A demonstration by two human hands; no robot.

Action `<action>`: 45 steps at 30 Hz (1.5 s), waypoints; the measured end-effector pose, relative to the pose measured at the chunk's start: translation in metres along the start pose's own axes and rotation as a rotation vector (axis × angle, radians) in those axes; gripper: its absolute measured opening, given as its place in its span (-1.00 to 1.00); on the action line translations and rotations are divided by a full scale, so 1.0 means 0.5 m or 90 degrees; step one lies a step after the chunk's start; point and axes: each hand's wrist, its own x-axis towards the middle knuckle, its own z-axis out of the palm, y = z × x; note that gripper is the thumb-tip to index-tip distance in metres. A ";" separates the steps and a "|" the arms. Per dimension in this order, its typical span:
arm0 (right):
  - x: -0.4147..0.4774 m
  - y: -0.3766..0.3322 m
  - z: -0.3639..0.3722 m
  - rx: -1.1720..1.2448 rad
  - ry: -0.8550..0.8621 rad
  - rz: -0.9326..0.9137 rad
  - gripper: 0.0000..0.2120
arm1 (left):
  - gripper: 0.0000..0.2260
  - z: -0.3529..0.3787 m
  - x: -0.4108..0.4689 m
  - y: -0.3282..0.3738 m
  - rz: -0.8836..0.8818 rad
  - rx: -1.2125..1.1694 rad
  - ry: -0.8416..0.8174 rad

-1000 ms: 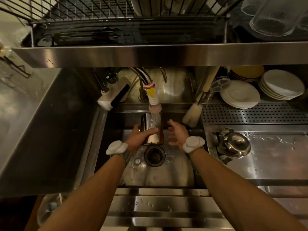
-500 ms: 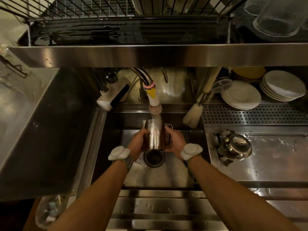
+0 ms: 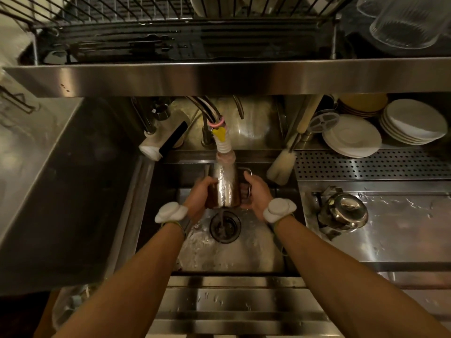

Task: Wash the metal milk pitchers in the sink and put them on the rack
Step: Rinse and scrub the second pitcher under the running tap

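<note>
A shiny metal milk pitcher (image 3: 225,189) is held over the sink (image 3: 244,259) under running water from the faucet hose (image 3: 223,147). My left hand (image 3: 201,195) grips its left side. My right hand (image 3: 255,191) wraps its right side at the handle. Water streams down the pitcher's outside and falls toward the drain (image 3: 225,226). The wire rack (image 3: 170,18) sits above, over a steel shelf edge.
A second shiny metal vessel (image 3: 341,213) stands on the wet steel counter at right. Stacked white plates (image 3: 351,136) sit behind a perforated panel. A brush (image 3: 280,167) leans by the sink's right rim. Ribbed glasses (image 3: 405,23) stand at top right.
My right hand moved in from beside the pitcher and closed on its handle side. The pitcher now sits square under the stream, held by both hands.
</note>
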 end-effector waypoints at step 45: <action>-0.027 0.032 0.033 -0.499 -0.004 -0.296 -0.08 | -0.64 -0.140 -0.028 -0.031 -0.058 0.467 0.073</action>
